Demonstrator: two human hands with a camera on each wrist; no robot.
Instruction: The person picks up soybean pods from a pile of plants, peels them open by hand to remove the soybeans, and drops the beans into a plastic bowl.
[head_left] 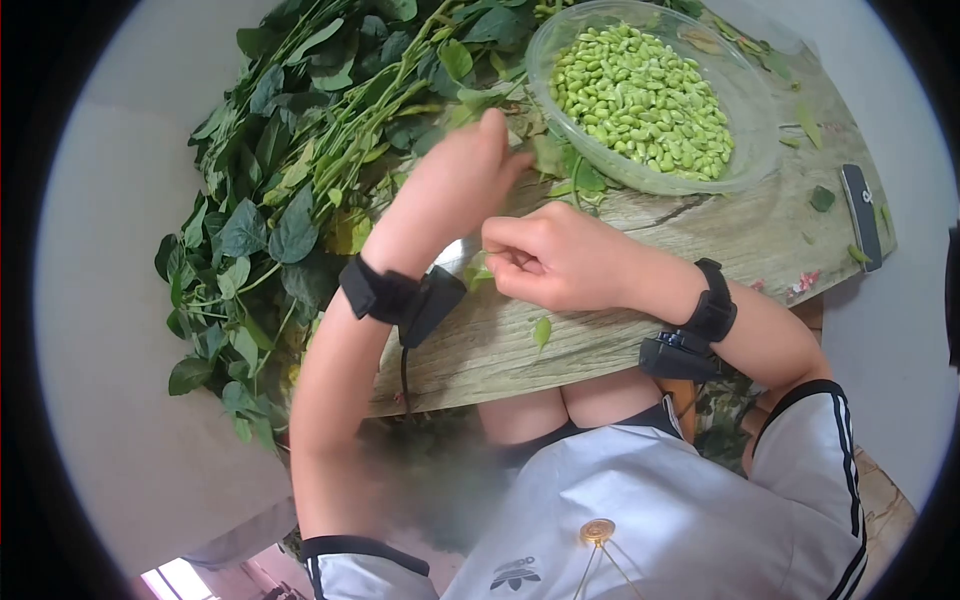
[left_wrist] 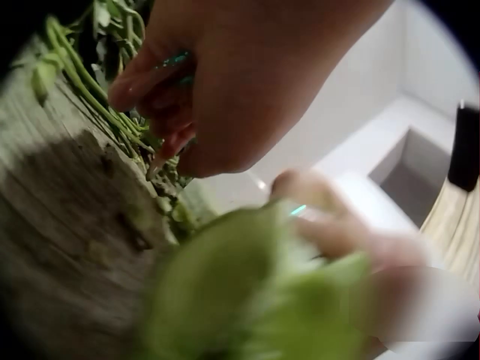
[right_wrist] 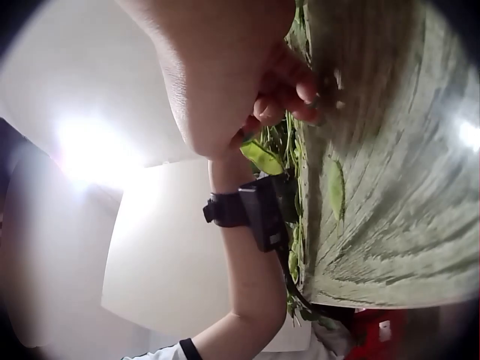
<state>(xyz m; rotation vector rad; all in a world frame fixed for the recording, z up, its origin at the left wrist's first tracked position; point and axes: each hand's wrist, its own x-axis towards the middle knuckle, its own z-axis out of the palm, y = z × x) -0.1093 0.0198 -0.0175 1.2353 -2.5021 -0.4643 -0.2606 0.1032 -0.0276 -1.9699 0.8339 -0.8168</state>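
Note:
My right hand (head_left: 560, 258), fingers curled, pinches a green bean pod (right_wrist: 262, 157) over the near part of the wooden table. That pod shows large and blurred in the left wrist view, with right-hand fingers (left_wrist: 319, 214) behind it. Beyond it, my left hand (head_left: 455, 180) is bent at the wrist near leafy stems, its fingers blurred in the head view. In the left wrist view its fingers (left_wrist: 131, 88) are loosely bent, with nothing visible in them. Another pod (head_left: 542, 333) lies on the tabletop in front of my right hand.
A clear plastic bowl (head_left: 765, 150) of shelled green beans (head_left: 640, 100) stands at the far side. Leafy bean plants (head_left: 290, 200) heap along the left of the table (head_left: 480, 350). A dark phone-like object (head_left: 862, 218) lies by the right edge, among scattered leaf bits.

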